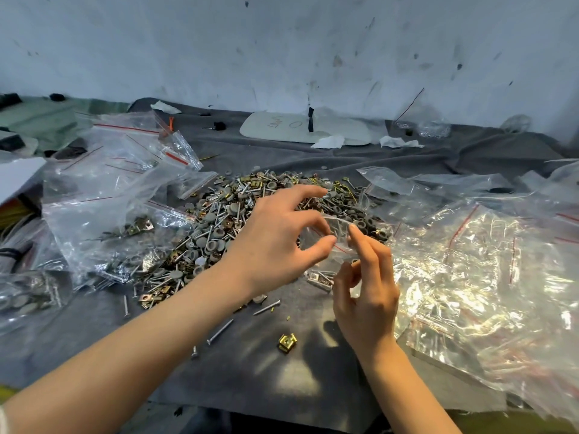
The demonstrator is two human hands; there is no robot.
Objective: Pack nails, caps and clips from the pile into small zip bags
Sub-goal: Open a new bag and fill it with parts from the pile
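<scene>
My left hand and right hand both pinch one small zip bag at the near edge of the pile; packed bags lie right; most of it looks unpacked.

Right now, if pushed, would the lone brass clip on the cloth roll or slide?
The brass clip looks boxy, so it would probably slide or tip, not roll. The wrinkled grey cloth likely adds drag. Folded metal, it seems stiff and light.
</scene>
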